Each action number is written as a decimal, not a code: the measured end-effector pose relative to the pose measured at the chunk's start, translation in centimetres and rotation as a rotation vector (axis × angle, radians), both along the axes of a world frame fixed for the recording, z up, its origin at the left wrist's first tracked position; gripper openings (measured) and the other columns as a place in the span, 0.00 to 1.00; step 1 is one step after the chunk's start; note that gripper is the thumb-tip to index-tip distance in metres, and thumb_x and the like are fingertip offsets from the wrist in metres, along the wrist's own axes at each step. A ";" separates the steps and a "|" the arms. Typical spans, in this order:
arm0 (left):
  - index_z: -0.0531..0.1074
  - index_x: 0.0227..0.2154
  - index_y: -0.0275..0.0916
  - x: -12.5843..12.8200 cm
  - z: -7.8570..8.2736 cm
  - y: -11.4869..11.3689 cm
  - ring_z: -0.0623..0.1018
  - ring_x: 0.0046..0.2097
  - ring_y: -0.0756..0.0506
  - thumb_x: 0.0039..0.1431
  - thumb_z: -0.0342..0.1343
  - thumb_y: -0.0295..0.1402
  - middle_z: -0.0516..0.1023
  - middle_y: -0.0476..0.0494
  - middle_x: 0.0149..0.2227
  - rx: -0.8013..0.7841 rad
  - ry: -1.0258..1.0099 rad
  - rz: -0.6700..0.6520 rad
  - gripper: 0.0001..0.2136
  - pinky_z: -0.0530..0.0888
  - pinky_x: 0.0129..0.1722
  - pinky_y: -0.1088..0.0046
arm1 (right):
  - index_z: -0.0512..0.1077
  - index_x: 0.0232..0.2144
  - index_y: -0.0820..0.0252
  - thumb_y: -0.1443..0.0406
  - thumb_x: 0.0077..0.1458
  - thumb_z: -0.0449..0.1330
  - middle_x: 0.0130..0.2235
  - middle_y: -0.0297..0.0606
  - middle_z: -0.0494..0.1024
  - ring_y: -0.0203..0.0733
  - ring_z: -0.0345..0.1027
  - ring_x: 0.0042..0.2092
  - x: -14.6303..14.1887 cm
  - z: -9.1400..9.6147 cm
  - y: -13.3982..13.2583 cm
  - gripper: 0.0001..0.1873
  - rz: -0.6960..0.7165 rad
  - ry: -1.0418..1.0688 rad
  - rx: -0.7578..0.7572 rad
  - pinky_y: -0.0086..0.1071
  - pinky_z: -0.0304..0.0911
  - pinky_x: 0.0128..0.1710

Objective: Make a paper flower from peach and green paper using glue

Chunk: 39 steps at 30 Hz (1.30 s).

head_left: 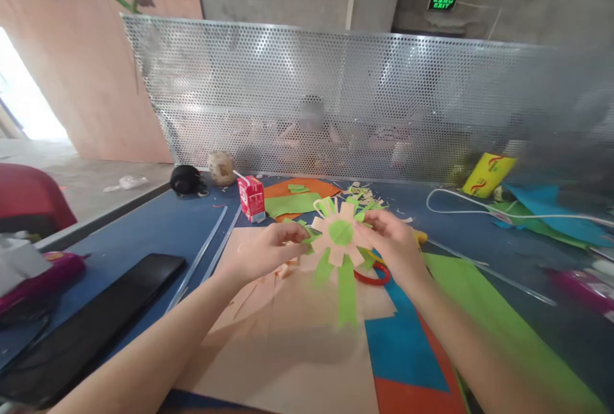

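Observation:
A paper flower [341, 233] is held up above the sheets, with peach petals, a round green centre and green strips fanning out behind it and hanging below. My right hand [396, 241] pinches the flower's right edge between thumb and fingers. On the other side, my left hand [271, 251] has its fingers curled together at a green strip by the flower's left edge. Beneath lies a large peach paper sheet [288, 350] with cut slits and small scraps. Scissors with a red handle loop [373, 275] lie partly hidden behind the flower and my right hand.
A red drink carton [251, 199] with a straw stands behind my left hand. A black phone [96, 324] lies at left. Green paper [508, 318] and blue paper [407, 343] lie at right. A perforated metal screen [268, 94] borders the table's back; a yellow packet [488, 174] leans there.

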State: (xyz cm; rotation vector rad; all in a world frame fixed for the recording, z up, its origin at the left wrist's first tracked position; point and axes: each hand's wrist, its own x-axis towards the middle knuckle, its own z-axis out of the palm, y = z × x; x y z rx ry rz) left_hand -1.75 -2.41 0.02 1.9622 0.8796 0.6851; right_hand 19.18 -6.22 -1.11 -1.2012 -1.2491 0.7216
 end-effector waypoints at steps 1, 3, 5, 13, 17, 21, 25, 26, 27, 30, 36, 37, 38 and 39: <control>0.68 0.27 0.36 0.0 0.0 -0.1 0.69 0.31 0.51 0.49 0.50 0.34 0.69 0.48 0.29 0.018 0.032 -0.011 0.07 0.65 0.31 0.75 | 0.66 0.28 0.59 0.59 0.40 0.60 0.28 0.35 0.72 0.36 0.66 0.28 0.1 -0.1 0.1 0.12 -0.018 -0.030 0.011 0.28 0.61 0.26; 0.68 0.27 0.37 0.2 0.0 -0.3 0.69 0.31 0.50 0.50 0.49 0.37 0.70 0.48 0.29 0.047 0.076 -0.019 0.09 0.65 0.31 0.74 | 0.67 0.28 0.59 0.59 0.40 0.59 0.28 0.35 0.72 0.36 0.65 0.28 0.2 -0.3 0.2 0.12 -0.060 -0.091 0.036 0.29 0.60 0.26; 0.69 0.26 0.37 0.4 -0.1 -0.5 0.69 0.30 0.50 0.49 0.49 0.41 0.70 0.48 0.27 0.064 0.113 0.014 0.11 0.65 0.29 0.75 | 0.67 0.28 0.59 0.59 0.41 0.58 0.28 0.35 0.72 0.36 0.64 0.28 0.2 -0.4 0.1 0.11 -0.099 -0.146 0.067 0.30 0.60 0.26; 0.70 0.23 0.36 1.2 -1.2 -0.4 0.68 0.26 0.51 0.45 0.54 0.39 0.68 0.49 0.22 -0.066 -0.011 0.117 0.10 0.64 0.26 0.76 | 0.65 0.27 0.59 0.60 0.43 0.57 0.27 0.35 0.70 0.35 0.63 0.27 0.0 -0.1 -0.3 0.09 -0.153 -0.148 0.105 0.30 0.59 0.25; 0.71 0.25 0.36 1.1 -1.1 -0.4 0.68 0.27 0.52 0.47 0.53 0.39 0.69 0.49 0.23 -0.119 -0.023 0.108 0.10 0.64 0.27 0.76 | 0.64 0.27 0.59 0.59 0.43 0.57 0.26 0.34 0.69 0.36 0.63 0.28 0.1 -0.2 -0.3 0.10 -0.151 -0.103 0.080 0.30 0.59 0.25; 0.69 0.26 0.36 1.0 -0.8 -0.4 0.67 0.24 0.53 0.49 0.51 0.41 0.69 0.49 0.23 -0.183 -0.040 0.109 0.12 0.64 0.25 0.76 | 0.63 0.27 0.59 0.60 0.43 0.57 0.25 0.33 0.68 0.35 0.62 0.27 0.2 -0.1 -0.2 0.09 -0.143 -0.094 0.111 0.30 0.59 0.26; 0.68 0.26 0.36 1.0 -0.5 -0.5 0.66 0.23 0.54 0.48 0.52 0.40 0.69 0.50 0.22 -0.161 -0.093 0.138 0.11 0.64 0.25 0.76 | 0.63 0.26 0.59 0.60 0.43 0.57 0.25 0.33 0.68 0.36 0.63 0.28 0.2 -0.1 -0.2 0.09 -0.154 -0.098 0.122 0.31 0.59 0.27; 0.68 0.26 0.36 1.1 -0.4 -0.6 0.66 0.23 0.54 0.48 0.52 0.40 0.69 0.50 0.22 -0.148 -0.092 0.141 0.11 0.64 0.25 0.77 | 0.63 0.26 0.59 0.60 0.43 0.57 0.25 0.33 0.68 0.36 0.63 0.28 0.2 -0.1 -0.2 0.09 -0.153 -0.101 0.122 0.31 0.59 0.28; 0.68 0.26 0.36 1.1 -0.3 -0.7 0.66 0.23 0.54 0.48 0.52 0.39 0.69 0.50 0.22 -0.142 -0.092 0.141 0.10 0.64 0.25 0.77 | 0.63 0.26 0.59 0.60 0.43 0.57 0.25 0.34 0.68 0.36 0.63 0.29 0.2 -0.1 -0.2 0.09 -0.153 -0.106 0.122 0.31 0.59 0.28; 0.67 0.26 0.36 1.0 -0.1 -1.0 0.67 0.24 0.53 0.49 0.52 0.39 0.70 0.49 0.24 -0.164 -0.098 0.123 0.10 0.64 0.26 0.76 | 0.63 0.26 0.59 0.60 0.43 0.56 0.26 0.34 0.68 0.36 0.63 0.30 0.2 -0.1 -0.2 0.09 -0.157 -0.111 0.128 0.31 0.59 0.29; 0.68 0.28 0.37 0.5 0.2 -1.0 0.68 0.27 0.51 0.52 0.48 0.41 0.70 0.48 0.26 -0.175 -0.099 0.075 0.12 0.65 0.29 0.74 | 0.63 0.26 0.59 0.59 0.43 0.57 0.26 0.34 0.69 0.36 0.63 0.29 0.4 -0.2 0.1 0.10 -0.136 -0.144 0.127 0.31 0.60 0.29; 0.68 0.28 0.37 0.5 0.2 -0.9 0.68 0.27 0.52 0.51 0.48 0.41 0.70 0.48 0.25 -0.167 -0.082 0.074 0.12 0.65 0.29 0.74 | 0.63 0.26 0.59 0.59 0.43 0.57 0.26 0.34 0.69 0.37 0.63 0.30 0.4 -0.3 0.2 0.10 -0.134 -0.153 0.128 0.31 0.60 0.29; 0.68 0.28 0.37 0.5 0.1 -0.9 0.68 0.27 0.52 0.51 0.49 0.41 0.70 0.48 0.25 -0.159 -0.065 0.068 0.12 0.65 0.29 0.74 | 0.63 0.26 0.59 0.59 0.43 0.57 0.26 0.34 0.69 0.37 0.63 0.30 0.4 -0.4 0.3 0.10 -0.134 -0.160 0.132 0.31 0.60 0.29; 0.68 0.28 0.37 0.6 0.0 -0.8 0.68 0.26 0.52 0.50 0.50 0.41 0.70 0.48 0.25 -0.145 -0.050 0.060 0.12 0.65 0.29 0.74 | 0.63 0.26 0.59 0.59 0.43 0.57 0.27 0.35 0.69 0.37 0.63 0.30 0.4 -0.5 0.3 0.10 -0.136 -0.166 0.135 0.31 0.60 0.29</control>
